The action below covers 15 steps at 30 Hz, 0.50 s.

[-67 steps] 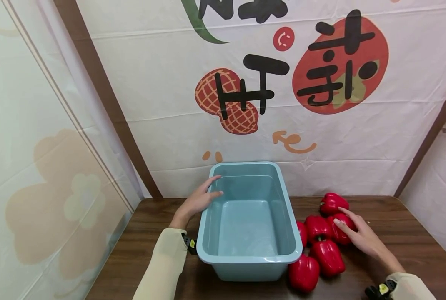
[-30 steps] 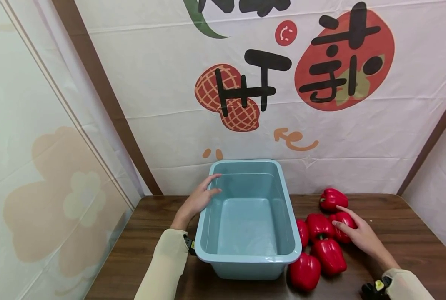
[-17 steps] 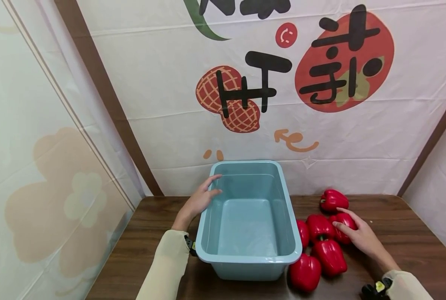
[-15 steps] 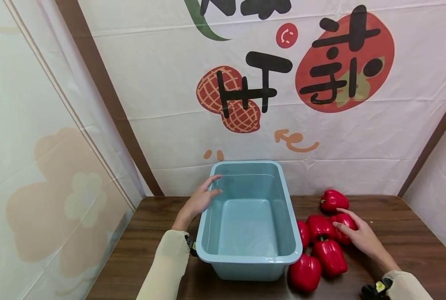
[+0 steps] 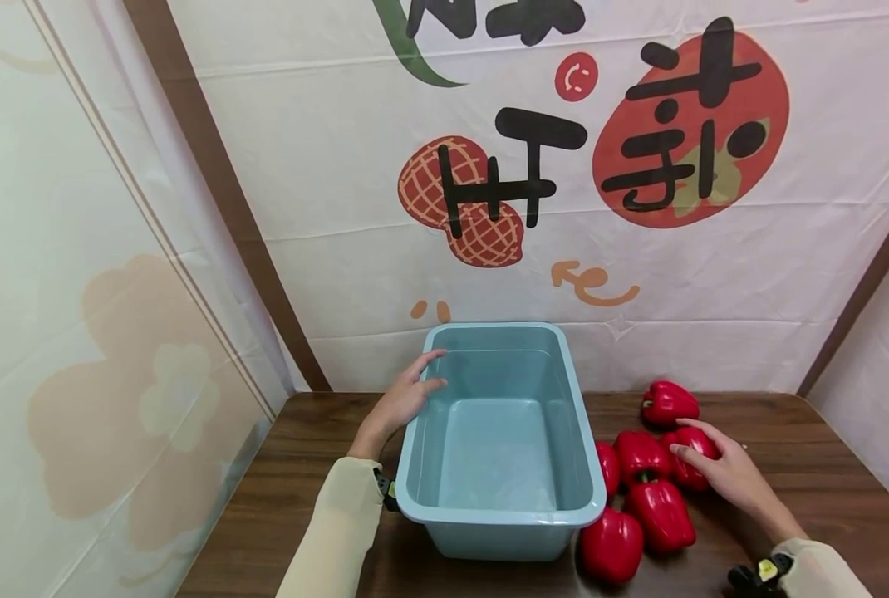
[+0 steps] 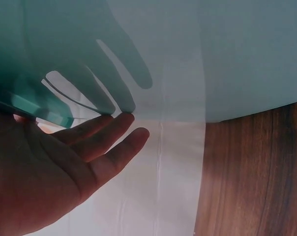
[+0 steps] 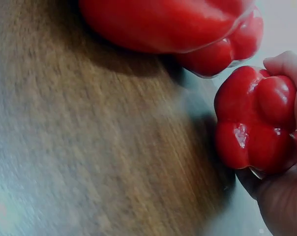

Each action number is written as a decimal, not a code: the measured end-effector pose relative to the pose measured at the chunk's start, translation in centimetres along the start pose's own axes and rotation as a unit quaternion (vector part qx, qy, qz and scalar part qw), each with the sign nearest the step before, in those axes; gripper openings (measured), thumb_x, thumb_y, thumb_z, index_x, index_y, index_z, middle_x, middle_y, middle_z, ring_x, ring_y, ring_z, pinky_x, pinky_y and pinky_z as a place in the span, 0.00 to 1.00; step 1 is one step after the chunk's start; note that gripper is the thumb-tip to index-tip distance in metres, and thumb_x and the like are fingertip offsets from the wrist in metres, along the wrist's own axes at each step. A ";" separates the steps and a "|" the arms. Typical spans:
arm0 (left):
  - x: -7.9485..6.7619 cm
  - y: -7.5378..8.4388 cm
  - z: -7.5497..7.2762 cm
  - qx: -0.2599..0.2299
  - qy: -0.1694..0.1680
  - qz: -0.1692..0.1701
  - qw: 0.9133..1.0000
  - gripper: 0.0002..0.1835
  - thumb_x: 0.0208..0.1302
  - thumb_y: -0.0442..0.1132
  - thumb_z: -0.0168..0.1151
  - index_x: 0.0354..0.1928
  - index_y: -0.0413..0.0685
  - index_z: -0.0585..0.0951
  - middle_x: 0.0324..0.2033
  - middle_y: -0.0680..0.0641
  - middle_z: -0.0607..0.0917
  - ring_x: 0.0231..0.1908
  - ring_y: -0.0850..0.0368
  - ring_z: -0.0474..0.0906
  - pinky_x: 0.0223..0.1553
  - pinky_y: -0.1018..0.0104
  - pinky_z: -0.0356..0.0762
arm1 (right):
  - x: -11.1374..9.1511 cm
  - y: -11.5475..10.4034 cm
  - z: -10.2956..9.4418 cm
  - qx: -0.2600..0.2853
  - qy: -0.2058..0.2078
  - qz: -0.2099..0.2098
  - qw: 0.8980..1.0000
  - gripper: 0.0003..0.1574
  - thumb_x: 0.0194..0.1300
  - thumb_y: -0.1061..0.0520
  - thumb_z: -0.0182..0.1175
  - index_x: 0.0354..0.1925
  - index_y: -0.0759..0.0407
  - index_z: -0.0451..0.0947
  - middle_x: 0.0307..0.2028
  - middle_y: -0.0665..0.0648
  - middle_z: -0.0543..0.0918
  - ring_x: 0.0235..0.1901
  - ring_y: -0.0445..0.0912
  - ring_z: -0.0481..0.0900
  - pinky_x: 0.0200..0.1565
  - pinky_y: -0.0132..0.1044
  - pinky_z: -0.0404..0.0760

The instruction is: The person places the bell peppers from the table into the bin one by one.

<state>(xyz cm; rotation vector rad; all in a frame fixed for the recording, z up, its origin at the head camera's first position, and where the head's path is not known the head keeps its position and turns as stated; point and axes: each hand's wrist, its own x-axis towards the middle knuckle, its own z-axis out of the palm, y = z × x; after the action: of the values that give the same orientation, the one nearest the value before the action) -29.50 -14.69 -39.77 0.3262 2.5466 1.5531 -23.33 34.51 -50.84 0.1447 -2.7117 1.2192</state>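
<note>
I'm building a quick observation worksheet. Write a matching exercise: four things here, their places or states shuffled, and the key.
1. Light-blue, rectangular plastic tub
2. Bare left hand
3. Bare right hand
4. Dark-brown, wood-grain table

A. Fingers around a glossy, red, lobed bell pepper
B. Underneath the tub
C. At the tub's left rim
D. Upright, nothing visible inside

Pairs: 1-D, 2-C, 3-A, 4-B

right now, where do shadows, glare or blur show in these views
Head: fairly sharp, small highlights on the red peppers; left wrist: dim, dark finger shapes on the blue tub; right wrist: wooden tabletop blurred, pale glare at lower left.
</note>
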 end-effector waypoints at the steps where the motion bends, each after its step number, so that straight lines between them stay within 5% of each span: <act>1: 0.0 0.0 0.0 -0.001 -0.001 0.000 1.000 0.30 0.72 0.45 0.51 0.74 0.61 0.62 0.76 0.44 0.56 0.64 0.39 0.67 0.58 0.37 0.71 | 0.0 -0.1 -0.1 -0.002 -0.001 0.004 1.000 0.32 0.69 0.47 0.60 0.66 0.59 0.70 0.53 0.69 0.79 0.39 0.36 0.76 0.37 0.35 0.79; 10: -0.2 0.1 -0.1 -0.012 -0.003 -0.004 1.000 0.30 0.71 0.44 0.51 0.74 0.59 0.62 0.76 0.44 0.55 0.67 0.39 0.63 0.60 0.36 0.67 | -0.2 -0.9 -1.3 0.003 -0.004 0.019 1.000 0.35 0.70 0.44 0.59 0.68 0.58 0.67 0.56 0.70 0.76 0.41 0.36 0.75 0.38 0.36 0.79; 15: -0.3 0.2 -0.1 -0.011 0.000 -0.004 1.000 0.30 0.71 0.44 0.51 0.74 0.60 0.62 0.76 0.45 0.55 0.67 0.39 0.63 0.60 0.36 0.68 | -0.3 -1.7 -1.8 0.012 -0.005 0.032 0.999 0.37 0.70 0.42 0.58 0.68 0.59 0.66 0.57 0.71 0.75 0.44 0.44 0.76 0.38 0.38 0.80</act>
<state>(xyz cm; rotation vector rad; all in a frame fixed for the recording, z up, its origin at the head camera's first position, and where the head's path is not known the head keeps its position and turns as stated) -29.18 -14.75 -39.54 0.3133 2.5259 1.5771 -22.55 34.73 -48.51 0.0680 -2.7305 1.2714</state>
